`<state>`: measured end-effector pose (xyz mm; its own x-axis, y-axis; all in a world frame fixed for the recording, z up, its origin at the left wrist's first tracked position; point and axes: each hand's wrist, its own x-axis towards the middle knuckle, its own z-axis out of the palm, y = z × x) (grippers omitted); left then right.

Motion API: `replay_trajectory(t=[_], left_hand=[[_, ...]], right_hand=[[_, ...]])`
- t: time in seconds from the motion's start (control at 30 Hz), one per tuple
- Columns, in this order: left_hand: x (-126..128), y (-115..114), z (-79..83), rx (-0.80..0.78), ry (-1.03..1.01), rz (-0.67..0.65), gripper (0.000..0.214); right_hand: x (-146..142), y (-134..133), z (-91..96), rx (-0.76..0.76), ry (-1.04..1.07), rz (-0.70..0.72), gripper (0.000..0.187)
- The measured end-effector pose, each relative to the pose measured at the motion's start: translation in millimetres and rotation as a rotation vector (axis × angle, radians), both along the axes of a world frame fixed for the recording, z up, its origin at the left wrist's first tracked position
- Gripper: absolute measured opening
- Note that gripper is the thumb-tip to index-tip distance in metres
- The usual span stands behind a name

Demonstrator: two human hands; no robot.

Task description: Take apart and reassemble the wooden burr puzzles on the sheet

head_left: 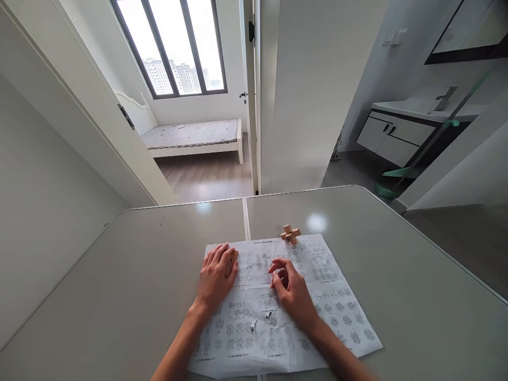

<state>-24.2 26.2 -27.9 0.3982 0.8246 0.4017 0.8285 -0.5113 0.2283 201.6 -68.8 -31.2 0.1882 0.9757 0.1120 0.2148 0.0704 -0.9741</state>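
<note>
A large white instruction sheet (254, 296), creased and printed with rows of small diagrams, lies on the table under both hands. My left hand (217, 275) rests at the sheet's upper left, fingers closed over light wooden puzzle pieces (235, 256); only a bit shows between thumb and index finger, and the rest is hidden. Over the middle of the sheet, my right hand (291, 290) is loosely curled, with a gap between thumb and index finger and nothing visible in it. An assembled wooden cross-shaped puzzle (291, 234) stands at the sheet's top edge, beyond my right hand.
The sheet has two small torn holes (253, 326) near its middle. The grey-beige table (130, 296) has a seam (246, 219) down its centre. Beyond are a bed (198, 135) through a doorway and a washbasin cabinet (397, 135) at right.
</note>
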Motion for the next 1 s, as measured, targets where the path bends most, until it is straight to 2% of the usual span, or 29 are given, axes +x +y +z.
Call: replay_trajectory(t=[0.33, 0.43, 0.53, 0.73, 1.0], left_hand=[[-0.7, 0.5, -1.1, 0.019, -0.007, -0.010, 0.032], [-1.4, 0.6, -1.3, 0.016, -0.011, -0.014, 0.033], [-1.7, 0.9, -1.5, 0.013, -0.013, -0.018, 0.033], [-0.9, -0.2, 0.0, 0.018, -0.011, -0.013, 0.031], [0.1, -1.7, 2.8, 0.006, -0.001, -0.010, 0.034]], right_hand=[[-1.8, 0.5, -2.0, 0.042, -0.028, -0.017, 0.020], [-2.3, 0.3, -2.3, 0.043, -0.010, -0.030, 0.027], [-1.8, 0.5, -2.3, 0.039, 0.039, -0.059, 0.043], [6.9, 5.8, -0.9, 0.006, 0.288, -0.081, 0.075], [31.6, 15.5, 7.4, -0.072, 0.708, 0.020, 0.099]])
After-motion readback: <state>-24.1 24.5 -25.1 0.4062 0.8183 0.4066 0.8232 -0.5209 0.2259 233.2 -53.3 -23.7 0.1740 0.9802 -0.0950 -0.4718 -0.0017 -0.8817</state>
